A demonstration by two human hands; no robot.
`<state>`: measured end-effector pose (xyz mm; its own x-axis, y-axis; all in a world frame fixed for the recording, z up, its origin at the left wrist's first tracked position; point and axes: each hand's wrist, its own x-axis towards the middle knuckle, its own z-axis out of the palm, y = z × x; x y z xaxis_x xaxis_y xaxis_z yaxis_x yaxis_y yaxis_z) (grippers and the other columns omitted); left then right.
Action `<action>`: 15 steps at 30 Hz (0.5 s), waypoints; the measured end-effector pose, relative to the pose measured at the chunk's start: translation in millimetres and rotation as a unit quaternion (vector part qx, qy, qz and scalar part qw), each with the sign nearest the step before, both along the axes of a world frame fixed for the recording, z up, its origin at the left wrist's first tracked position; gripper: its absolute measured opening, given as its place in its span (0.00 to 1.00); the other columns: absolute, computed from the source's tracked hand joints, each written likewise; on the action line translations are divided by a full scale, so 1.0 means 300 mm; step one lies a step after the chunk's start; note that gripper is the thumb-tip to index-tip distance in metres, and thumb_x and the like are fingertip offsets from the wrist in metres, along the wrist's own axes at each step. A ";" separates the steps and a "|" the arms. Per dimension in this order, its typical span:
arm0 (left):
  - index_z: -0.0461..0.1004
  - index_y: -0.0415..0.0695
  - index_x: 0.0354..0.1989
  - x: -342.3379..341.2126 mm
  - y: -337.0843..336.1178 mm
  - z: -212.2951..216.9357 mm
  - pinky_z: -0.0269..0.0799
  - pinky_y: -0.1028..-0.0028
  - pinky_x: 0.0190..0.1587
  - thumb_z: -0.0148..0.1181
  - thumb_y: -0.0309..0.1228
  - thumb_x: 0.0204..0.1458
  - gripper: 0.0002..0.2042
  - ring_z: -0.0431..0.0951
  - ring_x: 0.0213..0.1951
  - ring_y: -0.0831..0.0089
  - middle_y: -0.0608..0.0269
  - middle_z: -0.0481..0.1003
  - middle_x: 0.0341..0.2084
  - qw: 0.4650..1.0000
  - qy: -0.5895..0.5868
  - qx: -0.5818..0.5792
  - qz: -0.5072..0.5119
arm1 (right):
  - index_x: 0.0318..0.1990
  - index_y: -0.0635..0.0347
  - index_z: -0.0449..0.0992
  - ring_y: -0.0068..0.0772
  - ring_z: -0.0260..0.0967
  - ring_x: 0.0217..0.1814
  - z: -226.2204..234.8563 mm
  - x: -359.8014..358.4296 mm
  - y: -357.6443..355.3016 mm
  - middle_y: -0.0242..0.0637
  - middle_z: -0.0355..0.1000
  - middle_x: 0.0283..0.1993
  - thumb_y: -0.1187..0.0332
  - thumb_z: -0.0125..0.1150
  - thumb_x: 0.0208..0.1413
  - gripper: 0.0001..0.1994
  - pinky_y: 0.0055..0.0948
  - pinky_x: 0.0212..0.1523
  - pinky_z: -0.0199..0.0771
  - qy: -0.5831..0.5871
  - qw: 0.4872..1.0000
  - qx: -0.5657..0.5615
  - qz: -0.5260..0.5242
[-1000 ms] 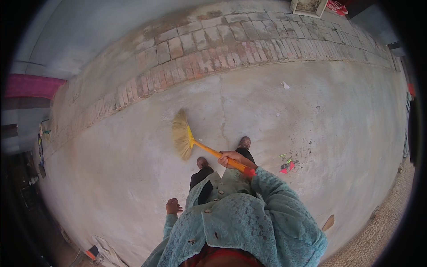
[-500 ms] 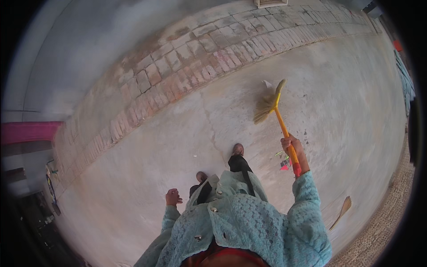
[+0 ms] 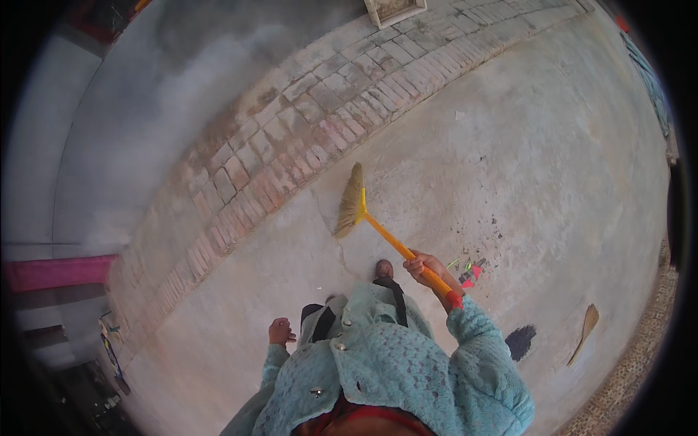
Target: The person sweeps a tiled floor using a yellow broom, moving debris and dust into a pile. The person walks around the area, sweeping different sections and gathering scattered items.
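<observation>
My right hand (image 3: pixel 420 264) is wrapped round the orange handle of a broom (image 3: pixel 392 241), near the handle's red end. The broom's straw bristles (image 3: pixel 350 203) fan out below a yellow collar and rest on the concrete floor, ahead of my feet. On my left side, my left hand (image 3: pixel 281 331) hangs with its fingers curled and nothing visible in it. Just right of my right hand lies a small heap of pink, green and dark scraps (image 3: pixel 472 274). Dark crumbs (image 3: pixel 494 225) are scattered beyond it.
A brick border (image 3: pixel 291 149) runs diagonally across the far left. To the right lie a dark powdery patch (image 3: pixel 520 341) and a brown, flat-ended object (image 3: pixel 584 334). A wooden-framed box (image 3: pixel 395 10) stands at the top. Pink cloth (image 3: pixel 62 273) shows at left.
The broom has swept leftward and a little nearer to me, with my right hand moving left along with it. My view has shifted, bringing the dark patch out beside my right sleeve.
</observation>
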<state>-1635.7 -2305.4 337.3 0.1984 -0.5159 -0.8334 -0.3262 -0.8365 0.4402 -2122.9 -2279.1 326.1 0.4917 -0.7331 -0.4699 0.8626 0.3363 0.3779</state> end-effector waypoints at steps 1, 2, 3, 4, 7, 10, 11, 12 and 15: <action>0.64 0.43 0.37 -0.011 -0.021 0.006 0.69 0.68 0.12 0.47 0.30 0.45 0.10 0.69 0.13 0.69 0.60 0.65 0.17 1.000 0.000 -0.007 0.000 | 0.42 0.59 0.53 0.18 0.56 0.16 -0.024 -0.015 -0.027 0.35 0.55 0.25 0.74 0.40 0.51 0.10 0.14 0.15 0.61 -0.002 1.000 0.002 0.012; 0.64 0.43 0.37 -0.005 -0.030 0.008 0.70 0.67 0.12 0.47 0.30 0.45 0.10 0.70 0.13 0.68 0.60 0.65 0.16 1.000 0.000 -0.015 0.005 | 0.41 0.60 0.54 0.18 0.56 0.16 -0.047 -0.031 -0.054 0.35 0.55 0.24 0.73 0.40 0.52 0.09 0.14 0.15 0.61 -0.005 1.000 0.004 0.024; 0.65 0.43 0.36 0.011 -0.036 0.009 0.70 0.67 0.12 0.47 0.30 0.45 0.10 0.70 0.13 0.68 0.59 0.65 0.16 1.000 0.000 -0.023 0.009 | 0.40 0.60 0.53 0.18 0.56 0.16 -0.064 -0.063 -0.076 0.34 0.54 0.23 0.72 0.40 0.52 0.09 0.14 0.15 0.62 -0.010 1.000 0.025 0.005; 0.65 0.42 0.35 0.030 -0.029 0.004 0.70 0.67 0.12 0.47 0.30 0.44 0.10 0.70 0.13 0.67 0.59 0.65 0.15 0.999 -0.002 -0.029 0.020 | 0.39 0.61 0.53 0.18 0.56 0.16 -0.084 -0.109 -0.094 0.33 0.54 0.22 0.71 0.41 0.52 0.09 0.14 0.15 0.62 -0.015 0.999 0.049 -0.008; 0.66 0.43 0.32 0.071 -0.017 -0.041 0.70 0.68 0.13 0.47 0.30 0.43 0.08 0.70 0.13 0.67 0.59 0.66 0.16 0.999 -0.004 -0.024 0.039 | 0.34 0.62 0.53 0.17 0.55 0.15 -0.065 -0.245 -0.150 0.32 0.54 0.19 0.68 0.42 0.52 0.08 0.13 0.14 0.61 0.090 0.993 0.066 -0.036; 0.66 0.43 0.29 0.088 -0.037 -0.132 0.70 0.68 0.14 0.48 0.30 0.42 0.07 0.70 0.13 0.68 0.59 0.67 0.16 1.000 -0.008 0.006 0.018 | 0.37 0.56 0.52 0.17 0.55 0.14 -0.018 -0.354 -0.228 0.32 0.54 0.19 0.69 0.42 0.51 0.08 0.12 0.11 0.60 0.165 0.978 0.101 -0.078; 0.66 0.43 0.28 0.087 -0.056 -0.173 0.69 0.69 0.14 0.49 0.31 0.41 0.07 0.70 0.13 0.68 0.59 0.67 0.17 1.000 -0.005 0.012 -0.002 | 0.40 0.54 0.52 0.17 0.54 0.14 0.015 -0.377 -0.258 0.32 0.54 0.19 0.70 0.42 0.51 0.10 0.12 0.11 0.59 0.210 0.968 0.100 -0.092; 0.67 0.43 0.27 0.086 -0.084 -0.211 0.69 0.69 0.14 0.49 0.31 0.41 0.06 0.70 0.13 0.68 0.59 0.67 0.17 0.999 -0.006 0.015 -0.042 | 0.42 0.51 0.51 0.16 0.54 0.14 0.045 -0.385 -0.283 0.32 0.54 0.19 0.71 0.42 0.50 0.12 0.12 0.11 0.59 0.253 0.958 0.101 -0.086; 0.67 0.43 0.24 0.068 -0.206 -0.349 0.69 0.69 0.15 0.50 0.31 0.40 0.05 0.70 0.14 0.68 0.60 0.68 0.17 0.964 -0.018 -0.027 -0.264 | 0.48 0.45 0.49 0.15 0.53 0.14 0.165 -0.358 -0.335 0.33 0.54 0.20 0.75 0.42 0.48 0.20 0.12 0.12 0.59 0.335 0.932 0.105 -0.089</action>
